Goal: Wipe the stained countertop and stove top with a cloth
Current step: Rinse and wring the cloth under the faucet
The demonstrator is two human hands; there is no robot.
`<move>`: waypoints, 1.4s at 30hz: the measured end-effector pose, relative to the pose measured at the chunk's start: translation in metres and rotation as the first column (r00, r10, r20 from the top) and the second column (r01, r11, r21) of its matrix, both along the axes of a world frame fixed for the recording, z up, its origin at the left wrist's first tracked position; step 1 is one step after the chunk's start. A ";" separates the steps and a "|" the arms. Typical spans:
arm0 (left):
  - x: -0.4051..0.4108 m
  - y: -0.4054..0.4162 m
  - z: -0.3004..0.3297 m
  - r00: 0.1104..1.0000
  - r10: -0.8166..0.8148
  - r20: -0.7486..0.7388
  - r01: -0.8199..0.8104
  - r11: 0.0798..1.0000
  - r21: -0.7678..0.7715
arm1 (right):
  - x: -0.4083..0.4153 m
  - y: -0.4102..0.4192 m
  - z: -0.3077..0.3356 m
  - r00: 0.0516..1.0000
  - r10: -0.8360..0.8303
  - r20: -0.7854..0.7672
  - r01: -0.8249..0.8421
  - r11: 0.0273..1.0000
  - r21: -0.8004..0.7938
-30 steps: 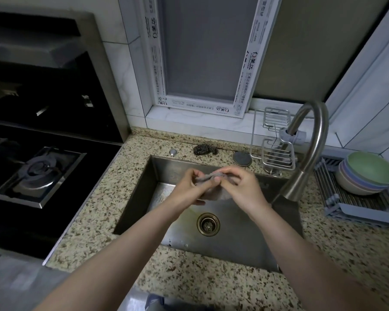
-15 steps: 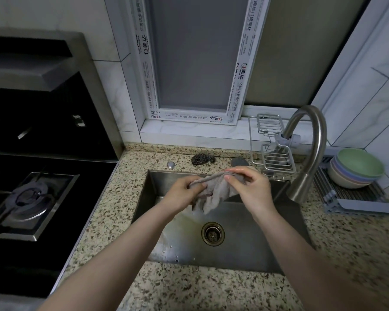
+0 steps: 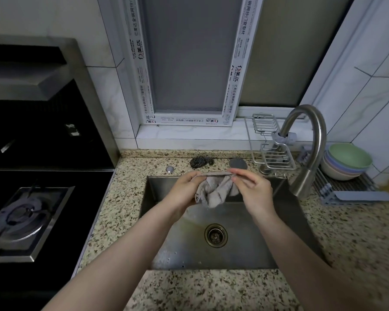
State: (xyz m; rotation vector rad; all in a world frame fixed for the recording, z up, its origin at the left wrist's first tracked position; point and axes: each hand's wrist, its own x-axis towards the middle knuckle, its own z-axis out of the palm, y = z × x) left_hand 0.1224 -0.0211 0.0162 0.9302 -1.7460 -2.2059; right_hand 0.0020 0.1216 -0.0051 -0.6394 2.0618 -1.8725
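Observation:
A grey cloth (image 3: 215, 190) hangs over the steel sink (image 3: 285, 216), stretched along its top edge between both hands. My left hand (image 3: 184, 189) grips its left end, and my right hand (image 3: 253, 189) pinches its right end between thumb and fingers. The rest of the cloth droops in folds below. The speckled granite countertop (image 3: 126, 189) surrounds the sink. The black stove top (image 3: 50, 221) with a gas burner (image 3: 20, 217) lies at the left.
A curved steel faucet (image 3: 310, 149) stands right of the sink with a wire rack (image 3: 272, 149) behind it. A steel scourer (image 3: 199, 162) and a round plug (image 3: 238, 163) lie behind the sink. Stacked bowls (image 3: 346, 161) sit on a drying rack (image 3: 350, 189) at far right.
The bunched cloth has been opened out: my hands moved apart and now hold its top edge stretched between them. The view shifted slightly left and up.

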 end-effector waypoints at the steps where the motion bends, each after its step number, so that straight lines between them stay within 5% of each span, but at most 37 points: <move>1: 0.001 -0.003 0.000 1.000 0.003 0.004 -0.003 1.000 0.015 | 0.000 -0.001 -0.001 0.999 -0.024 0.026 0.025 1.000 -0.013; 5: 0.006 -0.011 0.004 0.998 0.052 -0.042 -0.046 0.991 0.122 | -0.002 0.000 0.002 0.989 -0.045 0.143 0.055 0.997 -0.061; 11: 0.012 -0.012 0.012 0.993 0.016 -0.116 0.001 0.990 0.144 | 0.011 -0.004 0.011 0.913 0.122 0.390 -0.116 0.993 -0.038; 19: 0.017 -0.020 0.029 0.976 -0.096 -0.196 0.140 0.964 0.226 | 0.020 -0.011 0.006 0.840 0.183 0.511 -0.187 0.981 -0.046; 23: 0.017 -0.031 0.028 0.992 -0.047 -0.114 0.025 0.982 -0.185 | 0.015 -0.004 0.012 0.850 0.195 0.490 -0.103 0.973 -0.208; 25: 0.015 -0.039 0.021 0.996 -0.019 -0.092 -0.022 0.904 -0.427 | 0.013 -0.003 0.013 0.920 0.096 0.380 -0.046 0.990 -0.137; 30: 0.015 -0.041 0.011 0.992 0.056 -0.111 -0.117 0.720 -0.684 | 0.018 -0.004 0.018 0.998 -0.036 0.042 0.034 0.998 0.055; 34: 0.012 -0.037 0.012 0.962 0.106 -0.252 -0.264 0.596 -0.758 | 0.023 -0.007 0.017 0.991 -0.129 -0.047 0.133 0.985 0.113; 42: 0.005 -0.036 0.019 0.986 -0.025 -0.166 -0.114 0.629 -0.769 | 0.033 -0.002 0.017 0.965 -0.134 0.225 0.101 0.983 0.151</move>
